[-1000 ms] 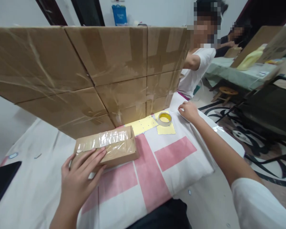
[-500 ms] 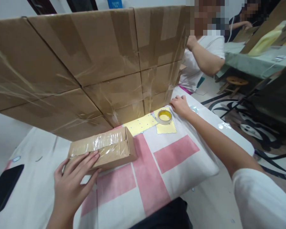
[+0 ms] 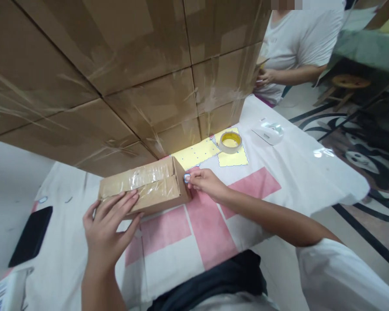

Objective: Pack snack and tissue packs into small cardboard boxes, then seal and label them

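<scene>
A small taped cardboard box (image 3: 155, 196) lies on the cloth-covered table (image 3: 168, 263). Across its left part rests my left hand (image 3: 112, 226), fingers spread on the top and thumb at the near side. My right hand (image 3: 205, 181) is beside the box's right end, its fingers pinching a small blue-and-white sticker (image 3: 187, 177). Behind it, a roll of clear tape (image 3: 231, 142) with a yellow core sits on yellow dotted paper (image 3: 194, 154).
Large stacked cartons (image 3: 149, 103) stand behind the box. A black phone-like object (image 3: 30, 236) lies at the left. Clear plastic (image 3: 271, 129) is on the table's right part. A person in a white shirt (image 3: 304, 41) is beyond the cartons, near a wooden stool (image 3: 350, 82).
My right hand has come from beyond the tape roll to the box's right end, now with the sticker in its fingers. My left hand stays on the box. The view has tilted down.
</scene>
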Action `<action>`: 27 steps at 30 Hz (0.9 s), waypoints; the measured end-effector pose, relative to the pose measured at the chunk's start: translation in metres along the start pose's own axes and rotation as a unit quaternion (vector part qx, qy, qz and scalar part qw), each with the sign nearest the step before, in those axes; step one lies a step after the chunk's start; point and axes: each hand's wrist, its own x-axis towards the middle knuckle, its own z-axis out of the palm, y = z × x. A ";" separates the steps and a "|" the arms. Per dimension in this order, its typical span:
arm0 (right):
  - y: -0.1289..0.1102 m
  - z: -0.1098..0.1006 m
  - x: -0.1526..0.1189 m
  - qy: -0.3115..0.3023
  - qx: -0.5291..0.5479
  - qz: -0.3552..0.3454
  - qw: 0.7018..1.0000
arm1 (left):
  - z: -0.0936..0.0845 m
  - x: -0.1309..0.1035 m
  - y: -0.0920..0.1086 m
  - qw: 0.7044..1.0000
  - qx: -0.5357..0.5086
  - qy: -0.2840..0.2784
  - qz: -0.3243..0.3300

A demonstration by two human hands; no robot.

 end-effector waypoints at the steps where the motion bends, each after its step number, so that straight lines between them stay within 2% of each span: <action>1: -0.003 -0.001 0.000 -0.001 0.008 -0.002 1.000 | 0.000 0.000 0.000 1.000 0.001 -0.001 0.001; 7: -0.015 -0.002 -0.001 -0.050 0.051 -0.027 0.997 | 0.000 -0.001 -0.003 1.000 0.005 -0.014 -0.002; 11: -0.007 -0.002 0.006 -0.065 0.072 -0.012 0.995 | -0.001 -0.001 -0.005 1.000 0.004 -0.023 0.009; 16: 0.004 -0.003 0.013 -0.076 0.063 0.043 0.994 | -0.003 -0.001 -0.002 0.999 0.004 -0.035 -0.014; 23: 0.008 -0.001 0.012 -0.087 0.060 0.043 0.993 | -0.003 0.000 0.000 0.999 0.010 -0.039 -0.020; 25: 0.010 -0.002 0.013 -0.072 0.029 0.027 0.997 | -0.003 -0.001 -0.001 0.999 0.008 -0.040 -0.019; 27: 0.013 -0.004 0.017 -0.023 -0.022 -0.036 0.999 | -0.003 -0.001 -0.003 0.999 0.006 -0.037 -0.017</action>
